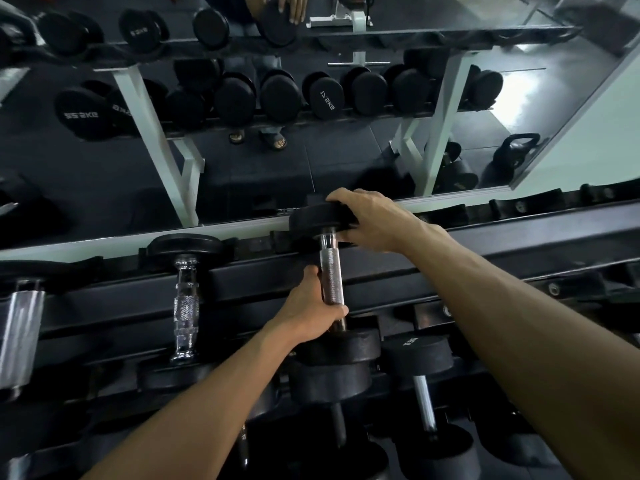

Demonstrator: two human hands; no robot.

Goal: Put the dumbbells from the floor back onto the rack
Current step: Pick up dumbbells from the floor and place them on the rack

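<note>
Two hands clamped on black-ended dumbbell [331,282], left [311,308] on knurled chrome handle, right [372,220] on far head

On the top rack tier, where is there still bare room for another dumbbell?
Free: the black top rails right of the right hand, its cradles unoccupied. Narrower gap between the chrome-handled dumbbell and the black dumbbell with knurled handle gripped by the left hand. Crowded: lower tier.

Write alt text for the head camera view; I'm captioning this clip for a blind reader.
A person sets a black dumbbell onto the top rail of a dumbbell rack, left hand gripping its knurled handle, right hand holding the far head. Other dumbbells sit alongside and below; a wall mirror behind reflects them.
</note>
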